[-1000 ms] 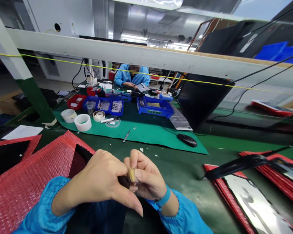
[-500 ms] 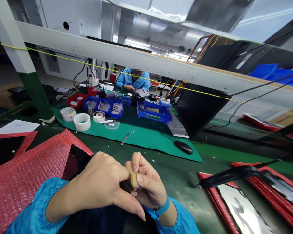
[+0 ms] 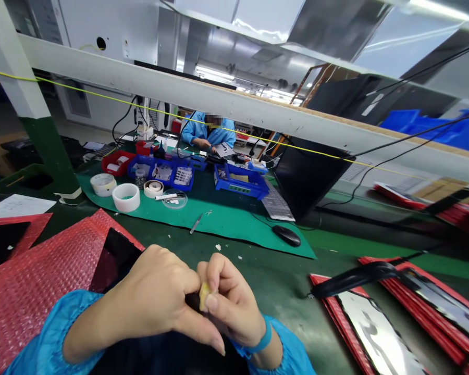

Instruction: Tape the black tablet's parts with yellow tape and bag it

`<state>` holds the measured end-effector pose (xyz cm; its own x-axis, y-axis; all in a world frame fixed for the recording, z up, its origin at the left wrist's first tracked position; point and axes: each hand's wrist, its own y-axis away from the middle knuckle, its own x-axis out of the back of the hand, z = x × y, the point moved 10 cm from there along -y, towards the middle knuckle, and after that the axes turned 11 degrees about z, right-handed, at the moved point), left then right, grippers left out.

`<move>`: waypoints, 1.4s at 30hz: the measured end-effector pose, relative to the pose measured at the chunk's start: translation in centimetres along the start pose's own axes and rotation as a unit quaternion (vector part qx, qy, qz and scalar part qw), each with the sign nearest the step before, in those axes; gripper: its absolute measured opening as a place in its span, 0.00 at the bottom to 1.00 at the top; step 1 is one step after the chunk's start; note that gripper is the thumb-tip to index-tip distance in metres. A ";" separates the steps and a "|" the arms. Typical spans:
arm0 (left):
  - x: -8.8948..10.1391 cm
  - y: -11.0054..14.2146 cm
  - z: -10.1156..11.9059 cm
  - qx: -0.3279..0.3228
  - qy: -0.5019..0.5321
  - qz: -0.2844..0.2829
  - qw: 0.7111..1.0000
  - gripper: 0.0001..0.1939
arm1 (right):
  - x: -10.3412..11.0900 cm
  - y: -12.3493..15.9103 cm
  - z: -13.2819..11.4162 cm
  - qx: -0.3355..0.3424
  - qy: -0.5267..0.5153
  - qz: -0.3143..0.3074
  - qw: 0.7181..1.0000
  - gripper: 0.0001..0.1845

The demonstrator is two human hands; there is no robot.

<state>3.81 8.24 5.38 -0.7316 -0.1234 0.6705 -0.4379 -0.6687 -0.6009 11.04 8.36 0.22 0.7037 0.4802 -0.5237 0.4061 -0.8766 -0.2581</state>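
At the left edge, a white sheet of paper lies on the dark green bench, behind red bubble wrap that spreads toward the person. A black glossy panel rests on the wrap, its nearer part hidden by the left arm. Beyond, on a green mat, stand two rolls of tape, with a red bin behind them.

Next comes the left hand, back upward: its thumb stretches out, the other fingers bend under, and whether they grip anything I cannot tell. Farther back are three joined blue bins and, nearer, tweezers lying on the mat. A small yellowish piece sits between the two hands, pinched by the thumb and fingers of the right hand; a dark thing, mostly hidden, shows just beside it. Across the bench a co-worker in blue bends over a flat panel.

Rightward follow a blue tray, a keyboard, a black mouse and, farthest right, silver panels on red wrap.
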 end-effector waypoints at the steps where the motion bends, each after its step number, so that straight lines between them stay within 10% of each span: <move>1: -0.1 0.0 -0.1 0.006 0.016 -0.005 1.000 0.38 | 0.0 0.2 -0.3 0.011 0.021 -0.007 1.000 0.13; 18: 0.6 -0.4 0.5 -0.018 0.025 0.021 0.999 0.39 | 0.0 -0.9 1.9 -0.061 -0.138 0.038 0.988 0.17; 32: 1.7 -0.9 1.6 -0.098 -0.047 0.033 0.994 0.41 | 1.4 -2.0 1.3 -0.033 -0.040 0.077 0.996 0.24; 36: 2.7 -1.1 1.7 -0.100 -0.075 0.040 0.991 0.39 | 5.3 -2.8 -0.8 0.010 0.024 0.142 0.990 0.26; 42: 3.1 -0.7 1.4 -0.080 -0.058 0.064 0.993 0.30 | 18.1 -0.9 -2.3 0.062 0.198 0.328 0.922 0.16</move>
<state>2.59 7.26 8.49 -0.7250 -0.2902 0.6246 -0.4295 -0.5184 -0.7394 24.76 17.89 -7.15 0.9416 -0.2024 -0.2690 -0.2348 -0.9675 -0.0940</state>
